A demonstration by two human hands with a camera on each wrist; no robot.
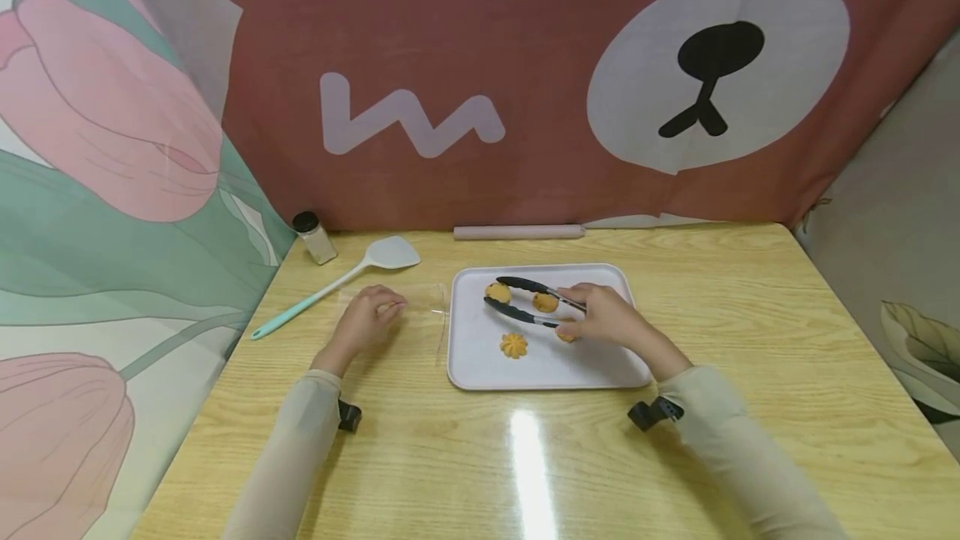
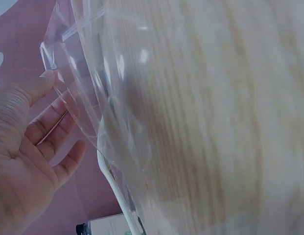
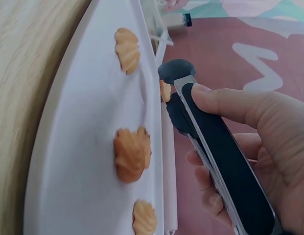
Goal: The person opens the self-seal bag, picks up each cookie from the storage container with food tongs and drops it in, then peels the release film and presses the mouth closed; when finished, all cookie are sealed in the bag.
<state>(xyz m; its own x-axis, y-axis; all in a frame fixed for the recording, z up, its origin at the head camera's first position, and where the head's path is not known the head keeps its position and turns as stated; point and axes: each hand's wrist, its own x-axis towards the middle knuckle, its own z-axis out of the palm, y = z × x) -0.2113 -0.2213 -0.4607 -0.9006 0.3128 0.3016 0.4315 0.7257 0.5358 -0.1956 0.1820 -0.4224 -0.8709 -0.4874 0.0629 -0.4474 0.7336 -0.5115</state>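
My left hand (image 1: 365, 322) pinches the edge of a clear plastic bag (image 2: 85, 63) between thumb and fingers, left of a white tray (image 1: 480, 369). In the left wrist view its other fingers are loosely bent. My right hand (image 1: 611, 319) grips black-and-silver tongs (image 3: 225, 161), thumb along one arm and fingers round the other. Over the tray's far left part, the tong tips stand on either side of a round cookie (image 1: 497, 293); how firmly they touch it I cannot tell. A star-shaped cookie (image 1: 513, 346) and other golden cookies (image 3: 128, 156) lie on the tray.
A spatula (image 1: 392, 252) with a turquoise handle lies at the back left, beside a black-capped jar (image 1: 315, 238). Along the table's back edge lies a pale rolled tube (image 1: 519, 232). A printed cloth (image 1: 405, 15) hangs behind the table (image 1: 420, 457).
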